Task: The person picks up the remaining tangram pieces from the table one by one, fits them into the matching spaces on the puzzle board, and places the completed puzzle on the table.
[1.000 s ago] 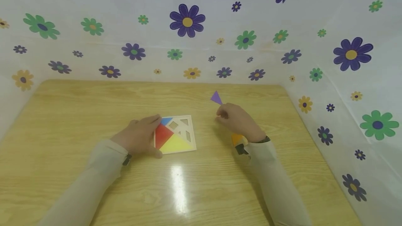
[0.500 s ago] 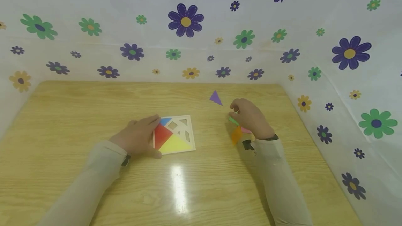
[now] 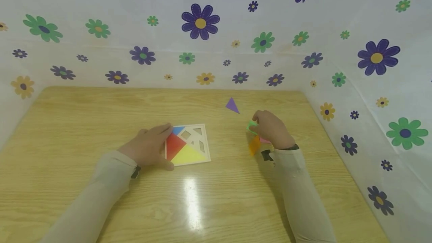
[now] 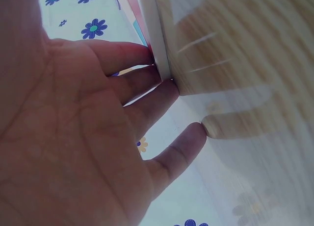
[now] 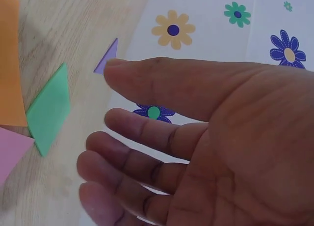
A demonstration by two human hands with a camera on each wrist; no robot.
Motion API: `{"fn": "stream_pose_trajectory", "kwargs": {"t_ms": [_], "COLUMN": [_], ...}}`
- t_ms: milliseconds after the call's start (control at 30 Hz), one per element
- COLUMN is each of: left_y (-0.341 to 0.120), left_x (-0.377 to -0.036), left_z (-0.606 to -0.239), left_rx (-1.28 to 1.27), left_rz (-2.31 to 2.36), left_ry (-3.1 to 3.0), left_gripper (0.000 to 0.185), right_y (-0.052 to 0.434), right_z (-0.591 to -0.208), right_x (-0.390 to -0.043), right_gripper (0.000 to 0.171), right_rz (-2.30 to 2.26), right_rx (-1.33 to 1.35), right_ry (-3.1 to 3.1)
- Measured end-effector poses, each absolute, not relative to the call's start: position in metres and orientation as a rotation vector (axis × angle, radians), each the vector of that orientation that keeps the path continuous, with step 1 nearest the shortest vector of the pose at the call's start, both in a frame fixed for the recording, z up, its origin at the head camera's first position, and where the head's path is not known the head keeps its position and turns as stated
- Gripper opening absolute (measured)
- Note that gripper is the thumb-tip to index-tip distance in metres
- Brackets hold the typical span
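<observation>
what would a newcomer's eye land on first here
Probably the puzzle board on the table, bright with its red piece and yellow piece, the left hand at its left edge. Then the purple triangle lying alone toward the table's far edge. Behind, a big dark flower stands out on the white sheet.

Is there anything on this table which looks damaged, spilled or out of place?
Nothing looks spilled or damaged. One small oddity: the purple triangle lies alone, farther back, while the green piece, orange piece and pink piece lie close together by the right hand.
</observation>
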State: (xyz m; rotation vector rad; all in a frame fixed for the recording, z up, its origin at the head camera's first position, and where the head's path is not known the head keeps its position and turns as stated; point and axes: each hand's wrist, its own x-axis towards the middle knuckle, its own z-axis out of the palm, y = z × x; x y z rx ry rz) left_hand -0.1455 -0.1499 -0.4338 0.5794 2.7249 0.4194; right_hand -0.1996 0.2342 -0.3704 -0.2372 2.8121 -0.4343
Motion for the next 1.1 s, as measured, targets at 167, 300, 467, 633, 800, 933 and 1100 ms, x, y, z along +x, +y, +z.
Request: {"fn": "stream_pose_trajectory", "kwargs": {"t_ms": [167,300,467,633,800,933,1100], "left_y": [-0.150,-0.150,-0.150,-0.149,-0.147,-0.147,-0.148], "left_x": [-0.147,-0.147,-0.147,-0.146,-0.144,-0.142,-0.143], "left_z": [-0.435,-0.435,-0.436,-0.432,-0.429,-0.426,-0.426], "left_rx": [0.573,0.576,0.574,0.572,0.567,0.578,0.587], "left_rz": [0.405,0.401,0.402,0.408,0.418,0.416,0.413], "left_ry": [2.734,2.738,2.738,2.733,2.724,2.725,2.723], "left_gripper": [0.126,0.127,0.127,0.125,0.124,0.123,0.122], "right_y": [0.234,0.235,0.237,0.238,0.240,0.241,0.241], "right_z": [-0.368,-0.368,-0.370,-0.373,-0.381,-0.387,-0.391], "right_x": [-0.199,-0.200,-0.200,-0.201,-0.206,-0.208,-0.210], "right_gripper": [0.038,0.041,0.045,0.050,0.048,0.043,0.042], "right_rz": [-0.366,-0.347,-0.335,-0.321,-0.362,-0.404,-0.395], "right_rx": [-0.187,-0.169,-0.146,-0.119,-0.102,-0.084,-0.089], "right_ry": [2.782,2.770,2.780,2.780,2.764,2.745,2.747]}}
